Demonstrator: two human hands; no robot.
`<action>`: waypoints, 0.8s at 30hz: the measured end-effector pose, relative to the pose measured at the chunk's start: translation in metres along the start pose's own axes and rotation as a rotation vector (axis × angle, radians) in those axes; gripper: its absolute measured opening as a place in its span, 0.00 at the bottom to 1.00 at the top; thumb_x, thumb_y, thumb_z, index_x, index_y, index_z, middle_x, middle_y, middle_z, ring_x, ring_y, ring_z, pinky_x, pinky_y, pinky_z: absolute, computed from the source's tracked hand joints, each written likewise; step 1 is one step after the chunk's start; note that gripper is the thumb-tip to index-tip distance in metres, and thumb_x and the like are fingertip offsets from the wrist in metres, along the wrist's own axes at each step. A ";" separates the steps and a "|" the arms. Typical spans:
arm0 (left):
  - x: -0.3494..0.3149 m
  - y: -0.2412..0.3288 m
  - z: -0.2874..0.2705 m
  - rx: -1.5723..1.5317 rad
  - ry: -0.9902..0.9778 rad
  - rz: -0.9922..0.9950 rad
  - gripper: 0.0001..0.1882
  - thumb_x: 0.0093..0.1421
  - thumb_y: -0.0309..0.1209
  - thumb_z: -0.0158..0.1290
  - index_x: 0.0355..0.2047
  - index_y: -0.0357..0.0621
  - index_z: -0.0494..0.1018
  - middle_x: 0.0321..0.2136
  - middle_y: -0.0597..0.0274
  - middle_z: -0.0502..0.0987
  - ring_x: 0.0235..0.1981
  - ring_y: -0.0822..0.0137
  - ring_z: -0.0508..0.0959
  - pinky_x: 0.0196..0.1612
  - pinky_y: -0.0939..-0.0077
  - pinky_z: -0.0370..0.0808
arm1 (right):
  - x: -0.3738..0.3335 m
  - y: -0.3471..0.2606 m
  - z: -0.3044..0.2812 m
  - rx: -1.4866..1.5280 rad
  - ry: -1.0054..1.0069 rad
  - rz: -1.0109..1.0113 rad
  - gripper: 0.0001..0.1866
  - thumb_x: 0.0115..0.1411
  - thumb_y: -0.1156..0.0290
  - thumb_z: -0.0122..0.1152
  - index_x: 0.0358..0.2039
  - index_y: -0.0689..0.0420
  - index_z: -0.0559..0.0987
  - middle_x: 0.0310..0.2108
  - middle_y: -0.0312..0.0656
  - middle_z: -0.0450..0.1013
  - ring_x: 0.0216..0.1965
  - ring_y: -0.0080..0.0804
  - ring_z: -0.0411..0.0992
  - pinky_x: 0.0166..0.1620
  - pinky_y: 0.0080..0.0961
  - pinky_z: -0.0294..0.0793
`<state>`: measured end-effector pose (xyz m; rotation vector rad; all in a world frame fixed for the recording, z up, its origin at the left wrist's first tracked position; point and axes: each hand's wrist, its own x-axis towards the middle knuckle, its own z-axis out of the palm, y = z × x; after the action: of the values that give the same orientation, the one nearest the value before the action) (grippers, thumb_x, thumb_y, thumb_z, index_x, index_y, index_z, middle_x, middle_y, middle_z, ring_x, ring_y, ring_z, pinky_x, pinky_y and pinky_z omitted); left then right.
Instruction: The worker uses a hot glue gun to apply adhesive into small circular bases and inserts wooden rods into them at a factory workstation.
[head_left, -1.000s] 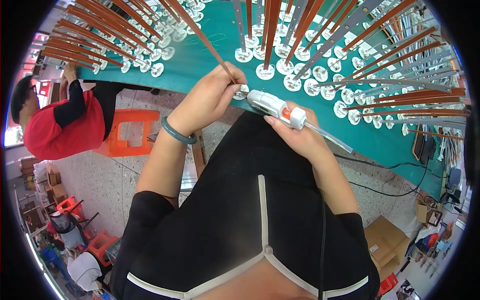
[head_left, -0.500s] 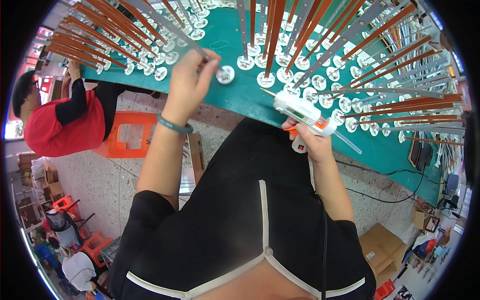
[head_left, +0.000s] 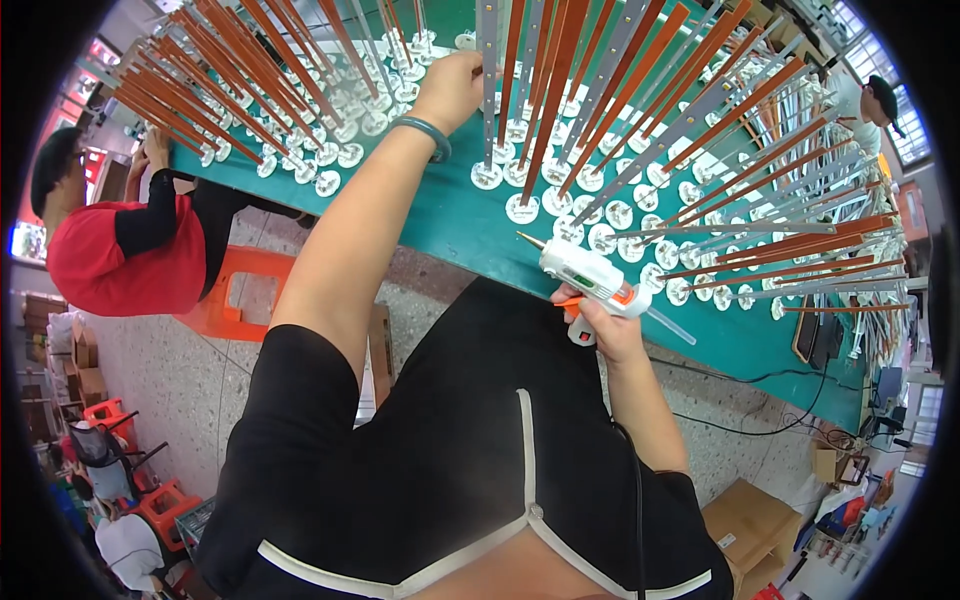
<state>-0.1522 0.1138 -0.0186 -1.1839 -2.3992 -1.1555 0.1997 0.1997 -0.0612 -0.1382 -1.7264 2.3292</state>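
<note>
My right hand (head_left: 612,328) grips a white hot glue gun (head_left: 585,272) with an orange trigger; its metal tip points up and left, and a clear glue stick sticks out of its back. My left arm stretches far over the green table (head_left: 440,222). My left hand (head_left: 450,90) is beside a tall grey strip (head_left: 489,60) with small light dots, its fingertips mostly hidden at that strip. Whether they hold anything, I cannot tell. Round white bases (head_left: 522,207) carry upright grey and brown strips, standing in a dense group at the right.
Another group of strips on white bases (head_left: 327,182) stands at the left. Beyond it a person in red (head_left: 130,250) sits at the table, near an orange stool (head_left: 240,290). A black cable (head_left: 760,378) runs along the right side; a cardboard box (head_left: 750,525) stands on the floor.
My left hand has moved away and right, from a strip on a white base near the left group to the far grey strip. The glue gun in my right hand has come slightly nearer.
</note>
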 end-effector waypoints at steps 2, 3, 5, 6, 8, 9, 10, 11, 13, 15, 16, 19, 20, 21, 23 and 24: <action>0.008 0.002 0.007 -0.061 -0.053 -0.060 0.09 0.57 0.33 0.56 0.33 0.40 0.78 0.30 0.48 0.80 0.33 0.47 0.79 0.37 0.60 0.76 | 0.000 0.001 -0.001 0.005 -0.001 0.003 0.18 0.59 0.73 0.59 0.50 0.65 0.75 0.36 0.44 0.78 0.30 0.22 0.72 0.33 0.18 0.73; 0.012 0.003 0.008 -0.005 -0.118 -0.097 0.09 0.57 0.32 0.56 0.34 0.40 0.78 0.30 0.48 0.80 0.34 0.47 0.79 0.38 0.60 0.76 | 0.000 0.001 -0.002 0.007 -0.008 0.002 0.18 0.59 0.73 0.59 0.50 0.65 0.75 0.36 0.44 0.78 0.30 0.22 0.72 0.33 0.19 0.73; 0.015 0.004 0.010 -0.024 -0.129 -0.050 0.09 0.57 0.32 0.56 0.35 0.40 0.78 0.30 0.48 0.79 0.34 0.47 0.79 0.39 0.59 0.76 | 0.001 0.002 -0.004 0.009 -0.018 -0.003 0.18 0.59 0.72 0.59 0.49 0.65 0.75 0.36 0.44 0.78 0.29 0.21 0.72 0.33 0.19 0.73; 0.016 0.003 0.011 -0.041 -0.140 -0.006 0.09 0.56 0.32 0.56 0.35 0.40 0.78 0.31 0.48 0.79 0.35 0.48 0.79 0.39 0.59 0.76 | 0.001 0.001 -0.004 0.009 -0.019 -0.002 0.18 0.59 0.72 0.59 0.49 0.65 0.75 0.36 0.44 0.78 0.29 0.21 0.72 0.33 0.19 0.73; 0.016 -0.003 0.015 -0.069 -0.127 0.026 0.10 0.56 0.32 0.56 0.36 0.40 0.78 0.31 0.48 0.80 0.35 0.48 0.79 0.40 0.60 0.76 | 0.002 0.001 -0.004 0.003 -0.017 0.006 0.18 0.59 0.72 0.59 0.49 0.65 0.75 0.36 0.44 0.78 0.29 0.21 0.72 0.33 0.19 0.73; 0.014 -0.003 0.015 -0.099 -0.117 0.059 0.10 0.56 0.32 0.56 0.37 0.41 0.78 0.32 0.48 0.80 0.36 0.48 0.79 0.41 0.60 0.76 | 0.002 0.001 -0.004 0.004 -0.016 0.008 0.18 0.59 0.72 0.59 0.49 0.65 0.75 0.36 0.44 0.78 0.29 0.21 0.72 0.33 0.19 0.73; 0.014 -0.004 0.016 -0.099 -0.119 0.057 0.10 0.56 0.32 0.56 0.37 0.41 0.78 0.32 0.48 0.80 0.36 0.48 0.79 0.41 0.60 0.76 | 0.003 0.000 -0.004 0.010 -0.019 0.001 0.18 0.59 0.72 0.59 0.49 0.65 0.75 0.36 0.44 0.78 0.29 0.21 0.72 0.33 0.19 0.73; 0.013 -0.005 0.016 -0.105 -0.125 0.030 0.11 0.56 0.32 0.56 0.38 0.41 0.78 0.33 0.49 0.80 0.36 0.50 0.80 0.41 0.62 0.76 | 0.003 0.000 -0.003 0.016 -0.022 -0.005 0.18 0.59 0.73 0.59 0.49 0.65 0.75 0.36 0.44 0.78 0.29 0.21 0.72 0.33 0.18 0.73; 0.011 -0.003 0.013 -0.110 -0.131 -0.001 0.11 0.57 0.32 0.56 0.39 0.41 0.78 0.33 0.49 0.80 0.36 0.51 0.80 0.42 0.63 0.77 | 0.003 -0.002 -0.002 0.008 -0.014 0.004 0.18 0.59 0.73 0.59 0.49 0.65 0.75 0.36 0.44 0.78 0.29 0.21 0.72 0.33 0.18 0.73; 0.010 0.000 0.011 -0.098 -0.177 -0.096 0.13 0.58 0.34 0.56 0.41 0.42 0.79 0.34 0.52 0.81 0.36 0.55 0.81 0.41 0.65 0.77 | 0.003 -0.002 -0.002 -0.001 -0.007 0.012 0.18 0.59 0.73 0.58 0.49 0.65 0.75 0.36 0.44 0.78 0.29 0.21 0.72 0.33 0.18 0.73; 0.009 0.002 0.008 -0.097 -0.175 -0.098 0.13 0.58 0.34 0.56 0.41 0.42 0.79 0.34 0.52 0.81 0.36 0.55 0.81 0.41 0.65 0.77 | 0.003 -0.001 -0.003 -0.001 -0.013 0.006 0.18 0.59 0.73 0.58 0.49 0.65 0.75 0.36 0.44 0.78 0.29 0.21 0.72 0.33 0.18 0.73; 0.008 0.003 0.004 -0.108 -0.226 -0.164 0.13 0.59 0.35 0.55 0.41 0.43 0.79 0.32 0.54 0.81 0.34 0.57 0.81 0.40 0.66 0.77 | 0.003 0.000 -0.003 0.000 -0.015 0.000 0.17 0.59 0.74 0.58 0.49 0.65 0.75 0.36 0.44 0.78 0.29 0.21 0.72 0.33 0.18 0.73; 0.007 0.002 0.003 -0.107 -0.185 -0.187 0.12 0.60 0.35 0.54 0.41 0.44 0.79 0.33 0.54 0.81 0.35 0.56 0.81 0.41 0.66 0.77 | 0.003 0.000 -0.003 0.003 -0.009 -0.001 0.17 0.59 0.74 0.57 0.49 0.65 0.75 0.36 0.44 0.78 0.29 0.21 0.72 0.33 0.18 0.73; 0.007 0.000 0.002 -0.107 -0.145 -0.210 0.12 0.61 0.34 0.53 0.41 0.44 0.79 0.34 0.54 0.81 0.36 0.55 0.80 0.42 0.65 0.77 | 0.003 0.000 -0.002 0.004 -0.011 0.000 0.17 0.59 0.74 0.57 0.49 0.65 0.75 0.36 0.44 0.78 0.29 0.21 0.72 0.33 0.18 0.73; -0.010 -0.010 0.002 -0.112 -0.061 -0.157 0.11 0.61 0.34 0.52 0.40 0.44 0.79 0.35 0.53 0.80 0.37 0.53 0.80 0.43 0.64 0.76 | 0.002 0.001 -0.002 0.023 -0.004 -0.007 0.17 0.59 0.74 0.57 0.49 0.65 0.75 0.37 0.44 0.78 0.29 0.21 0.72 0.34 0.18 0.73; -0.020 -0.015 -0.002 -0.117 0.019 -0.100 0.11 0.62 0.33 0.51 0.39 0.44 0.79 0.37 0.53 0.80 0.39 0.52 0.79 0.45 0.64 0.75 | 0.002 0.003 -0.004 0.025 -0.006 -0.007 0.17 0.59 0.74 0.57 0.49 0.65 0.75 0.37 0.44 0.78 0.29 0.21 0.72 0.34 0.18 0.73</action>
<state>-0.1505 0.0959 -0.0358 -1.0911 -2.4307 -1.3484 0.1984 0.2030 -0.0648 -0.1210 -1.6973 2.3473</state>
